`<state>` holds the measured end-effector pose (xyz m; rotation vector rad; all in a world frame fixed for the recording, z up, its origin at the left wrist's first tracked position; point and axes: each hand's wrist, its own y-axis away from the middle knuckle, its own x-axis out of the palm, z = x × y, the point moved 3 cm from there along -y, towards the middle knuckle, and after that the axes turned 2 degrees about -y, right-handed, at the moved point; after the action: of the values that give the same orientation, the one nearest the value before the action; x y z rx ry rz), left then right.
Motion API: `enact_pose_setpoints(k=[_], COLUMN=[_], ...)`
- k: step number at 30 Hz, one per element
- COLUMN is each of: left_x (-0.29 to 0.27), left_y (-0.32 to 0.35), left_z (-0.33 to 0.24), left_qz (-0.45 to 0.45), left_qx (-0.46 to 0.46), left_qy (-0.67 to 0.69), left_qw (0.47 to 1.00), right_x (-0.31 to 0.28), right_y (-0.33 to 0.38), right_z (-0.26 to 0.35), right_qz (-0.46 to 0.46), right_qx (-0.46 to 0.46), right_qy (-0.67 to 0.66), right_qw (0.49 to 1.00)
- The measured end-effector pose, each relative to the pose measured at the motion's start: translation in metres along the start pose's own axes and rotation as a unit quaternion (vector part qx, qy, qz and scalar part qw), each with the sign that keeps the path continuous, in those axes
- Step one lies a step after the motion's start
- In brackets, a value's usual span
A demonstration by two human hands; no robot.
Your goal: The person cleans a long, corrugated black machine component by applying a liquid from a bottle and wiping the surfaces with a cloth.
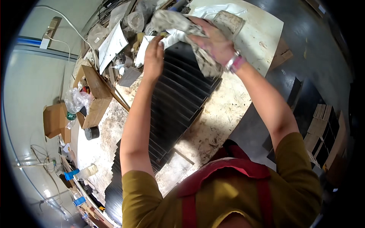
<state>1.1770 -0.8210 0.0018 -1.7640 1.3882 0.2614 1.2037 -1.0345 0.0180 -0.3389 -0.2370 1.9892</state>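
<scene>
A row of long black strips (178, 87) lies side by side across the worktable in front of me, slanting away from my body. My left hand (154, 59) is at the far left edge of these strips, its fingers stretched out and pressed against that side. Over the far end of the strips, my right hand (215, 43) grips a grey, dark-stained rag (207, 62). Part of the rag bunches up beyond the fingers and part hangs down onto the strips. The right hand is slightly blurred, and a band and a metal bracelet circle its wrist.
The stained white worktable (216, 114) carries a heap of clear plastic bags (135, 21), papers and tools at its far left. To the left stand an open cardboard box (97, 102) and a blue-capped bottle (87, 171). Stacked cardboard-edged pieces (319, 125) are on the right.
</scene>
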Motion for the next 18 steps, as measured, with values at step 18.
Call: enact_pose_setpoints(k=[18], left_x=[0.051], left_y=[0.045], left_z=[0.060], left_qz=[0.198], left_qx=[0.050], left_qy=[-0.324], left_qw=[0.924], right_x=[0.035], right_y=[0.035], right_z=[-0.020], right_qz=[0.116], right_qx=[-0.033], right_qy=[0.398], right_qw=[0.910])
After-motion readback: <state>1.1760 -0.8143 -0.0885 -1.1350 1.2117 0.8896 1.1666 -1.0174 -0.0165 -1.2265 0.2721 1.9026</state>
